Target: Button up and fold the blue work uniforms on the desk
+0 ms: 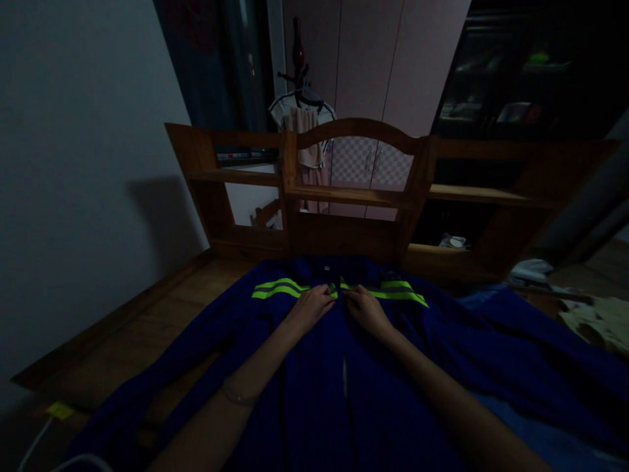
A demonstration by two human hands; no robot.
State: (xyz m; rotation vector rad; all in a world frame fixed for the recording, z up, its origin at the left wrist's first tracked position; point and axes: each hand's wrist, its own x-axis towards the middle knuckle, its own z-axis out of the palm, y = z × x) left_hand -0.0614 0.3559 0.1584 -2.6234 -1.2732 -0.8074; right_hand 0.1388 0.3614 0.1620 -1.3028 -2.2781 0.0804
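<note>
A blue work jacket (pixel 314 373) with yellow-green reflective stripes lies spread out in front of me, collar away from me and sleeves out to both sides. My left hand (pixel 316 304) pinches the left front edge of the jacket at the chest stripe. Across the narrow front opening, my right hand (pixel 362 308) has its fingers curled on the opposite edge, also at stripe height. The two hands are apart, with the gap of the opening between them. Lower down, the front edges lie close together. The dim light hides the fingertips.
A wooden headboard with shelves (pixel 344 196) stands just past the collar. Bare wooden boards (pixel 196 308) show at left beside a wall (pixel 98 164). Beyond are a coat stand (pixel 297 52) with clothes and a pink wardrobe (pixel 368 65). Pale cloth (pixel 602 321) lies at far right.
</note>
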